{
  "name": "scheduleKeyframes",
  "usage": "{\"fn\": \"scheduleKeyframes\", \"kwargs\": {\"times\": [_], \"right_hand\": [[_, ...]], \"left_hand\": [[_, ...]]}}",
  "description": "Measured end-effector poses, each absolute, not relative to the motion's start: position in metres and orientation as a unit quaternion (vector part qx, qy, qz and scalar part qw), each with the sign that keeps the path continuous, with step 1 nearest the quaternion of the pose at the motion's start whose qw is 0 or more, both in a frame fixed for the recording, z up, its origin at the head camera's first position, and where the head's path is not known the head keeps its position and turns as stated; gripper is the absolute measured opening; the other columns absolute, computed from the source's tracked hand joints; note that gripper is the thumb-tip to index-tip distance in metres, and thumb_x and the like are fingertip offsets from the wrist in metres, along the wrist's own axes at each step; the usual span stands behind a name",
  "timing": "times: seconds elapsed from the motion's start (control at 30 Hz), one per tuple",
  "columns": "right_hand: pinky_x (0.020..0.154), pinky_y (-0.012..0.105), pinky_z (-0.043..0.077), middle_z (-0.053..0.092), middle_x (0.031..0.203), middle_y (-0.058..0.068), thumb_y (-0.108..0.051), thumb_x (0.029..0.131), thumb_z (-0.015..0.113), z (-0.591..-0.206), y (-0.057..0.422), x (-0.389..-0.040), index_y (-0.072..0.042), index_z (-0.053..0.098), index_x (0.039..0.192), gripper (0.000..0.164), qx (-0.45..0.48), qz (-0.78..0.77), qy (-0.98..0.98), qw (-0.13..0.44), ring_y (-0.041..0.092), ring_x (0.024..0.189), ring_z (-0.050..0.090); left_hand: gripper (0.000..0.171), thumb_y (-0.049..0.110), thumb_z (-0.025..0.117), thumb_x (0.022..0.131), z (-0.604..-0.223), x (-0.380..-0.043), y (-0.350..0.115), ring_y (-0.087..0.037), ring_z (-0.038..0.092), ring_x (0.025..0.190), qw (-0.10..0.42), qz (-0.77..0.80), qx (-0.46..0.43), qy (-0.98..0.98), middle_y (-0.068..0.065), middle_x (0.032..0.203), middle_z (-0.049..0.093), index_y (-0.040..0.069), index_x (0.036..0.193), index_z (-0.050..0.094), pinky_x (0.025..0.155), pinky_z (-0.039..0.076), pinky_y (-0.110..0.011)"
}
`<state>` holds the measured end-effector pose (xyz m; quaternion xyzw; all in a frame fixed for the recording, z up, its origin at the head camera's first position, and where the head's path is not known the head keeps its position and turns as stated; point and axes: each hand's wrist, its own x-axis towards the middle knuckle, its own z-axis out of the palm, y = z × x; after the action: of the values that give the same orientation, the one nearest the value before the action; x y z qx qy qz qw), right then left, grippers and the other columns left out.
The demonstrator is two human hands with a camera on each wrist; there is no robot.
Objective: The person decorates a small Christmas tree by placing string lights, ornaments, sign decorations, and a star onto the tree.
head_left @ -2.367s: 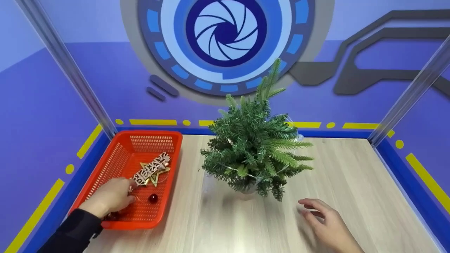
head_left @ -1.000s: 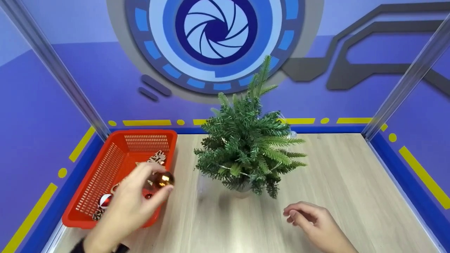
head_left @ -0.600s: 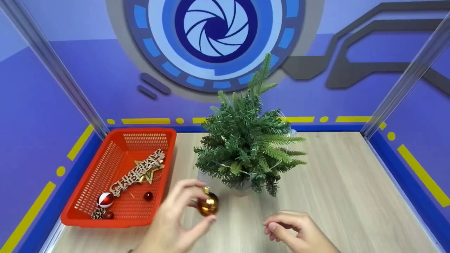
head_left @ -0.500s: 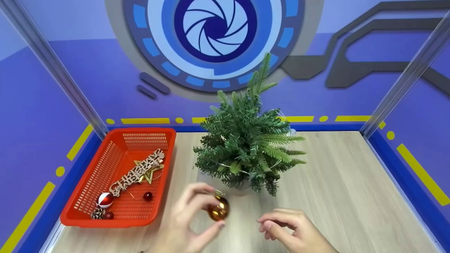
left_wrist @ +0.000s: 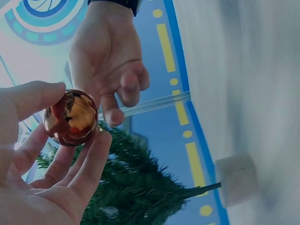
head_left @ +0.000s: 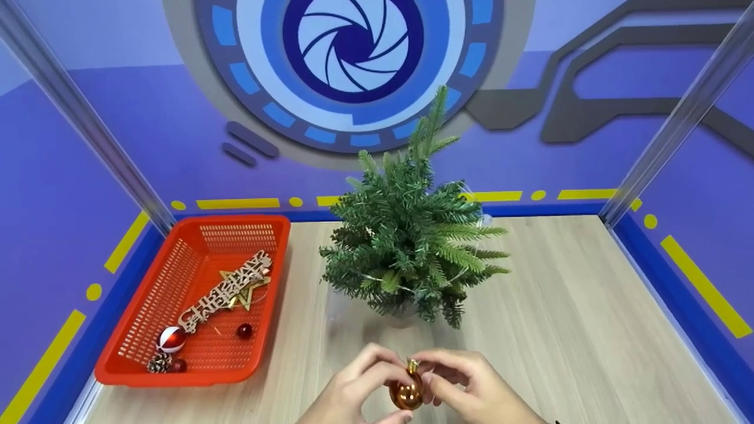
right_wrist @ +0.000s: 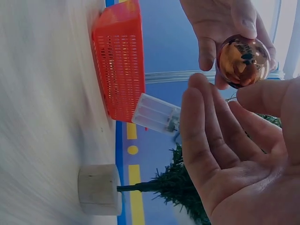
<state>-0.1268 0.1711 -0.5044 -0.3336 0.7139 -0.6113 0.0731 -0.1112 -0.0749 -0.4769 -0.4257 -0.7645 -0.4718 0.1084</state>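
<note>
Blue-violet walls (head_left: 206, 129) enclose a pale wooden table (head_left: 559, 306), with a red basket (head_left: 194, 378) at left and a green tree (head_left: 406, 241) mid-table. On the near side, the left hand (head_left: 359, 386) pinches a gold ball (head_left: 406, 397) between thumb and fingers; the right hand (head_left: 474, 386), fingers loosely bent, is just beside it, contact unclear.

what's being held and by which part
A gold ball, its round body pinched by the left hand; whether the right hand grips its cap cannot be told.
</note>
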Motion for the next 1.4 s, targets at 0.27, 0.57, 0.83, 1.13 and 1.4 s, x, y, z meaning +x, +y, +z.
{"fn": "scheduleKeyframes", "kwargs": {"times": [0.27,0.57,0.83,1.13,1.4], "right_hand": [[0.057,0.029,0.057,0.069,0.089,0.008,0.005,0.097,0.055,-0.509,0.172,-0.129,-0.011,0.067,0.113,0.026,-0.365,-0.606,0.706,0.021,0.021,0.067,0.065],[0.056,0.027,0.057,0.058,0.102,0.011,0.015,0.089,0.058,-0.496,0.175,-0.125,-0.009,0.065,0.104,0.029,-0.364,-0.612,0.701,-0.045,0.015,0.073,0.061],[0.06,0.025,0.055,0.063,0.103,0.008,0.011,0.088,0.062,-0.491,0.17,-0.12,-0.009,0.066,0.103,0.025,-0.369,-0.59,0.716,-0.057,0.012,0.076,0.06],[0.059,0.022,0.053,0.067,0.097,0.003,0.009,0.087,0.066,-0.491,0.167,-0.12,-0.012,0.066,0.101,0.025,-0.366,-0.56,0.739,-0.085,0.009,0.075,0.06],[0.061,0.019,0.051,0.067,0.094,-0.002,0.005,0.087,0.068,-0.493,0.17,-0.123,-0.017,0.068,0.1,0.025,-0.356,-0.522,0.769,-0.103,0.005,0.073,0.058]], "left_hand": [[0.039,0.022,0.076,0.088,-0.482,-0.11,-0.074,-0.005,0.059,0.112,0.094,-0.473,-0.436,-0.76,0.003,0.128,0.054,0.022,0.124,0.06,0.096,0.054,-0.025],[0.047,0.02,0.076,0.085,-0.49,-0.115,-0.076,-0.005,0.058,0.116,0.068,-0.439,-0.429,-0.787,0.007,0.129,0.054,0.024,0.127,0.057,0.098,0.053,-0.029],[0.062,0.015,0.078,0.08,-0.502,-0.119,-0.072,-0.005,0.056,0.123,0.057,-0.408,-0.425,-0.806,0.012,0.133,0.054,0.026,0.134,0.049,0.103,0.051,-0.03],[0.064,0.009,0.073,0.078,-0.503,-0.12,-0.069,-0.006,0.051,0.128,0.055,-0.383,-0.414,-0.824,0.011,0.138,0.052,0.027,0.134,0.049,0.105,0.05,-0.033],[0.029,0.023,0.067,0.094,-0.495,-0.125,-0.051,-0.003,0.063,0.104,0.1,-0.436,-0.363,-0.818,0.012,0.118,0.066,0.025,0.122,0.06,0.089,0.055,-0.026]]}}
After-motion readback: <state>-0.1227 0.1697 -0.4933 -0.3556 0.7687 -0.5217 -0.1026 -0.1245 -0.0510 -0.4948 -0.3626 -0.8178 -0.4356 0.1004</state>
